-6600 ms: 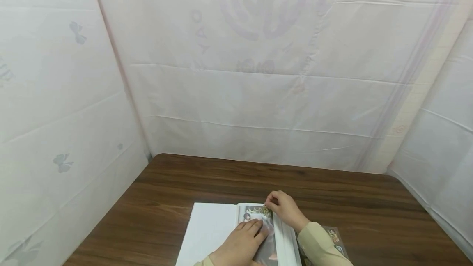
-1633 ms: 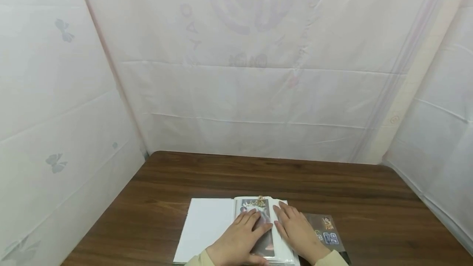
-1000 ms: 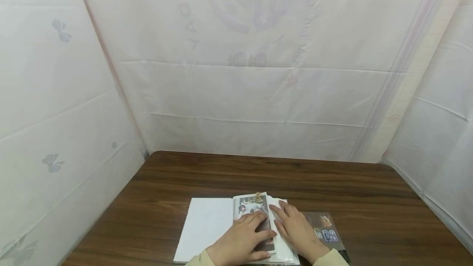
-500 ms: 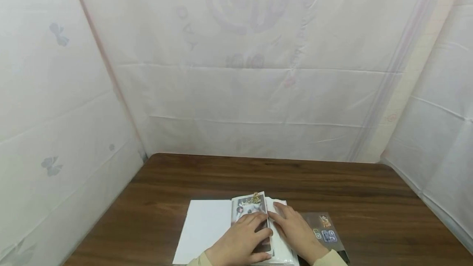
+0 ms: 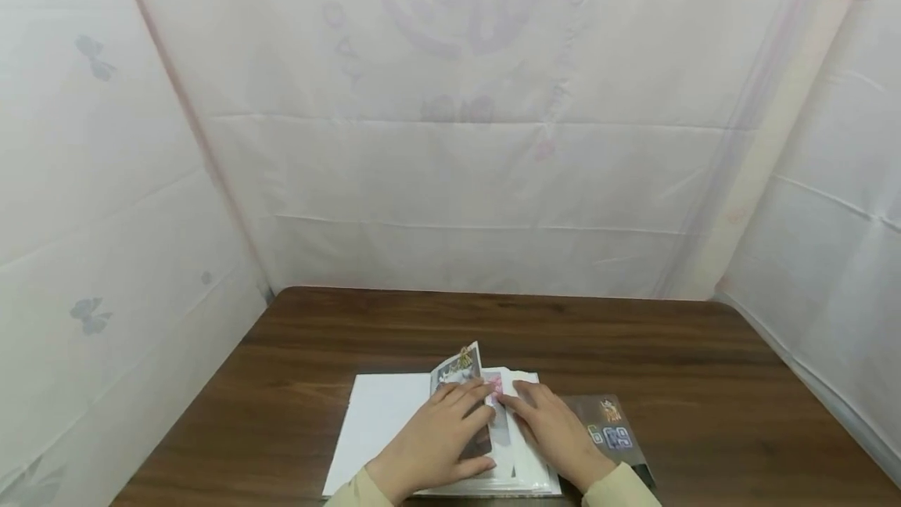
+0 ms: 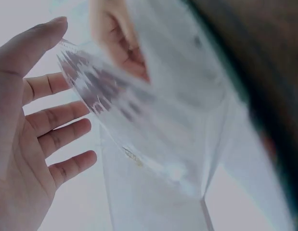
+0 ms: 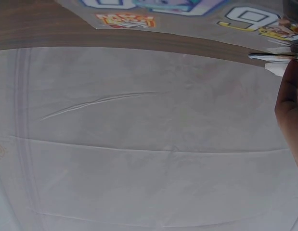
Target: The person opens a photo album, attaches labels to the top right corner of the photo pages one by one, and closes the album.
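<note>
A small photo album (image 5: 383,421) lies spread on the table, its white inside cover at the left and clear-sleeved pages at the right. One sleeve page (image 5: 457,367) with a grey picture is lifted and tilted leftward. My left hand (image 5: 438,435) touches this page with loosely extended fingers; in the left wrist view the clear sleeve (image 6: 124,101) runs past the fingertips. On the white pages (image 5: 522,460) at the right rests my right hand (image 5: 556,433), fingers extended. A strip of a pink-and-grey picture (image 5: 496,391) shows between the hands.
A grey translucent sheet (image 5: 607,421) with number and logo prints lies right of the album, partly under the right forearm. The brown wooden table (image 5: 338,335) ends against white cloth walls (image 5: 422,178) at the back and sides.
The right hand earlier pinched near the page's top edge; now it lies on the pages. The picture page has risen and swung left with the left hand, uncovering another picture beneath.
</note>
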{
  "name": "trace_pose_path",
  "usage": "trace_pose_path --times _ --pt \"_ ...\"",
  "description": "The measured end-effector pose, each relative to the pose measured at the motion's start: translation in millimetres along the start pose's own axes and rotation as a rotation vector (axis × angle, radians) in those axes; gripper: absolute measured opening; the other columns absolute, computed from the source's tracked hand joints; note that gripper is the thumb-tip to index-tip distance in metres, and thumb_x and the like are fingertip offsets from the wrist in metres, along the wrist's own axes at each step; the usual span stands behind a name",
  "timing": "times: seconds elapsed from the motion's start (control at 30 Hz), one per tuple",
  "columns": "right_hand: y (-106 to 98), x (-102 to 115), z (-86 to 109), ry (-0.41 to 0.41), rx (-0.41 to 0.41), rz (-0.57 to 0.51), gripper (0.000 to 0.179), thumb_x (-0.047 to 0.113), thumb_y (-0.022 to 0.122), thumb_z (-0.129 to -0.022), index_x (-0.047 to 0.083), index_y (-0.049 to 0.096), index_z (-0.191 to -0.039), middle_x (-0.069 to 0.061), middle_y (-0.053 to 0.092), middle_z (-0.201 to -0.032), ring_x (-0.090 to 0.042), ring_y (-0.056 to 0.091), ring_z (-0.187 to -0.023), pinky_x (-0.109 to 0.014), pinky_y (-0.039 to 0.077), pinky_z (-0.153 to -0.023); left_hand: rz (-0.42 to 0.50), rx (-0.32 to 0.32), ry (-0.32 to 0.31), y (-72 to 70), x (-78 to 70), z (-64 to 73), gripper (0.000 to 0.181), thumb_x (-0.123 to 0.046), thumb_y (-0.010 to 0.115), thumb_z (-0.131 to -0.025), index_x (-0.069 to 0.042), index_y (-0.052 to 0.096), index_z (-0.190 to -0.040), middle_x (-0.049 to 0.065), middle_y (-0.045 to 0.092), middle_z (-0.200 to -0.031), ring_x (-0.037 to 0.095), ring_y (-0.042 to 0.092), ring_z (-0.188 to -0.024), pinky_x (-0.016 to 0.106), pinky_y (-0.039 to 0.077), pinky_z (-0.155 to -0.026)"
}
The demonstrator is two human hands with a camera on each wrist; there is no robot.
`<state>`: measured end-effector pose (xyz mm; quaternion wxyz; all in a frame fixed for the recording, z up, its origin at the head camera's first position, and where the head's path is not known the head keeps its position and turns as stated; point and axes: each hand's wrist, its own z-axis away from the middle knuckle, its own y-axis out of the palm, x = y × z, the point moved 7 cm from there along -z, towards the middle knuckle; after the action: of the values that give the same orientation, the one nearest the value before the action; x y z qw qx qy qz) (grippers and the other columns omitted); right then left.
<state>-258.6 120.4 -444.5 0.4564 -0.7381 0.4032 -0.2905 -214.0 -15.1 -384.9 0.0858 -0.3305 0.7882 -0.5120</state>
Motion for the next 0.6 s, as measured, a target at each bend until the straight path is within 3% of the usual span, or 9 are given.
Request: trace_pose_path --times 0.23,0.43,0.6 --pt "0.4 4.1 -6.6 -0.023 -0.014 0.01 0.035 0.026 0.058 -0.086 0.03 0.056 -0.121 -0.003 0.053 -0.123 -0.021 0.054 -0.109 -0.038 0.049 -0.083 0.004 -0.073 -0.018 -19.4 18.3 10.8 0.053 -0.058 0.062 -0.072 -0.019 0.054 -0.107 0.003 0.055 -0.124 0.02 0.049 -0.12 0.036 0.042 -0.097" --pt "1.0 1.8 -14.1 -0.004 0.027 -0.013 0.033 0.026 0.055 -0.088 0.029 0.056 -0.121 -0.004 0.052 -0.125 -0.022 0.052 -0.111 -0.039 0.048 -0.086 -0.029 -0.083 -0.038 -29.5 36.2 22.1 0.063 -0.059 0.063 -0.069 -0.018 0.054 -0.116 0.006 0.052 -0.129 0.024 0.049 -0.119 0.04 0.043 -0.096" --pt "-0.4 -0.8 -19.8 -0.011 0.013 -0.019 0.032 0.024 0.055 -0.088 0.029 0.057 -0.12 -0.005 0.053 -0.125 -0.023 0.052 -0.112 -0.04 0.047 -0.088 -0.039 -0.111 -0.053 -36.7 53.2 31.3 0.068 -0.059 0.067 -0.065 -0.017 0.054 -0.117 0.008 0.051 -0.13 0.026 0.049 -0.119 0.042 0.043 -0.095"
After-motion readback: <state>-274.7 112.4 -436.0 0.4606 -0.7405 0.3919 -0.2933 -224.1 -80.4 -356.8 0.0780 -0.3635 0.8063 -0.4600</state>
